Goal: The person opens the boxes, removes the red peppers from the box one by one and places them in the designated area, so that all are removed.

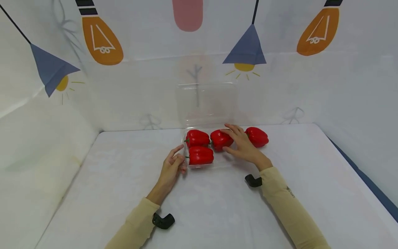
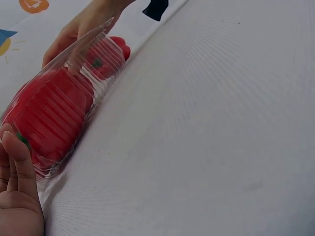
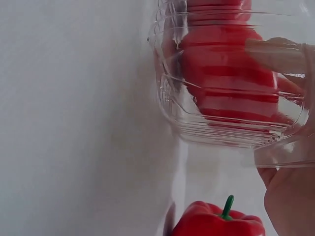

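A clear plastic box (image 1: 199,166) with its lid (image 1: 206,103) raised at the back stands at the far edge of the table. Two red bell peppers, one at the back left (image 1: 198,138) and one at the front left (image 1: 201,155), lie in it. My right hand (image 1: 244,147) grips a third bell pepper (image 1: 220,140) at the box's back right, thumb in front and fingers behind. With its fingers against the left wall, my left hand (image 1: 171,167) touches the box. Another red bell pepper (image 1: 257,137) lies outside, right of the box, behind my right hand.
A white wall (image 1: 140,93) printed with lamps and bulbs rises directly behind the table. The white tabletop (image 1: 202,214) stretches in front of the box. A black wrist device sits on each cuff, left (image 1: 163,221) and right (image 1: 253,181).
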{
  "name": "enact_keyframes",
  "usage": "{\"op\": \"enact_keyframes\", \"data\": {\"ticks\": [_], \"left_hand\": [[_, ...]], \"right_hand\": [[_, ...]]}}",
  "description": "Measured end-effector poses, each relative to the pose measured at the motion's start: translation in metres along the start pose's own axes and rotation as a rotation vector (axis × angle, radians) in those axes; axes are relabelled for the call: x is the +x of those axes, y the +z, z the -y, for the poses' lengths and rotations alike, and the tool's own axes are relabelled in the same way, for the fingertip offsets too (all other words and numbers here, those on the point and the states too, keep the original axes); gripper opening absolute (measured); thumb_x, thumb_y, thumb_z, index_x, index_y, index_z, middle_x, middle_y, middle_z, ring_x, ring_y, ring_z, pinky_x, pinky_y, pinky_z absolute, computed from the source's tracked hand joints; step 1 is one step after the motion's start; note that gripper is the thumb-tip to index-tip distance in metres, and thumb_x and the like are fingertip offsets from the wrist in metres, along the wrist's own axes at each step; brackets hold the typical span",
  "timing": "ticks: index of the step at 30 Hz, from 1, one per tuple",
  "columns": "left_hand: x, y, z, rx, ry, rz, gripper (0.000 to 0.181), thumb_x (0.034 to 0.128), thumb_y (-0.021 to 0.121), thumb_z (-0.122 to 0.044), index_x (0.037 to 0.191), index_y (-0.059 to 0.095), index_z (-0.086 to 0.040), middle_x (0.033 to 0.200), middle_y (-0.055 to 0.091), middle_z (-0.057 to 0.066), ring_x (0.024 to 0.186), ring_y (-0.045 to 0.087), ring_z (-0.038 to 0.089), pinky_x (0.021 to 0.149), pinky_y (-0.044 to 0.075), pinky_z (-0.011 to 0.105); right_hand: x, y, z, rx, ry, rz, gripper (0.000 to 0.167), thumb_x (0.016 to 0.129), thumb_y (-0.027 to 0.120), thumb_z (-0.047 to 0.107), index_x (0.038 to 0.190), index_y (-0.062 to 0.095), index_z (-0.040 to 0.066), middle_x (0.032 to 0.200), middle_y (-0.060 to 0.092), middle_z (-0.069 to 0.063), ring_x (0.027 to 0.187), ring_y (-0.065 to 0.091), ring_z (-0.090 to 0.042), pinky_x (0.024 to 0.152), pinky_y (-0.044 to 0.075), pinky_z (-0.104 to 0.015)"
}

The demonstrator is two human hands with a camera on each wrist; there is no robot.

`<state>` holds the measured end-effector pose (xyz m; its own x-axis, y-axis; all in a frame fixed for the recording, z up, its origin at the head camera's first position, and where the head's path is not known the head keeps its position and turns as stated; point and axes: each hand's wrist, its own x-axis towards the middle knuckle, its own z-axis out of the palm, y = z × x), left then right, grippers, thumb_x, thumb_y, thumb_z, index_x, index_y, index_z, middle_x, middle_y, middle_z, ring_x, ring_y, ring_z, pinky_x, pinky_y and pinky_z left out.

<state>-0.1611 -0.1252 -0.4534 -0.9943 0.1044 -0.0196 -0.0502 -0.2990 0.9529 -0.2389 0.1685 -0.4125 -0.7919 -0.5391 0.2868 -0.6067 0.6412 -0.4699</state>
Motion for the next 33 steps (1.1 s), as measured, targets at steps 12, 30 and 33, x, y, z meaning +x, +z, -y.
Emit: {"op": "enact_keyframes", "data": {"ticks": [12,30,33], "left_hand": [[0.0002,0.0019,0.0033,0.014,-0.015,-0.013,0.044,0.0966,0.051,-0.009,0.139,0.040,-0.013,0.074,0.054,-0.004,0.056,0.055,0.006,0.050,0.047,0.018],[0.0017,-0.0014,0.0036,0.000,0.007,0.016,0.046,0.0969,0.050,-0.009,0.141,0.037,-0.011,0.077,0.055,-0.004,0.058,0.056,0.006,0.051,0.048,0.018],[0.0016,-0.0017,0.0032,-0.008,0.007,0.021,0.047,0.0971,0.050,-0.009,0.142,0.037,-0.012,0.078,0.055,-0.004,0.058,0.056,0.006,0.051,0.048,0.017]], "right_hand": [[-0.0049,0.0023,0.0006,0.016,0.054,0.026,0.069,0.084,0.070,0.019,0.143,0.035,0.022,0.151,0.029,-0.008,0.139,0.026,-0.029,0.106,0.025,-0.067],[-0.0057,0.0035,0.0017,0.009,0.045,-0.008,0.064,0.084,0.071,0.020,0.140,0.040,0.022,0.144,0.039,-0.008,0.133,0.035,-0.029,0.104,0.034,-0.060],[-0.0060,0.0042,0.0014,0.005,0.039,-0.017,0.064,0.084,0.071,0.022,0.140,0.041,0.022,0.144,0.040,-0.008,0.133,0.036,-0.028,0.104,0.036,-0.059]]}}
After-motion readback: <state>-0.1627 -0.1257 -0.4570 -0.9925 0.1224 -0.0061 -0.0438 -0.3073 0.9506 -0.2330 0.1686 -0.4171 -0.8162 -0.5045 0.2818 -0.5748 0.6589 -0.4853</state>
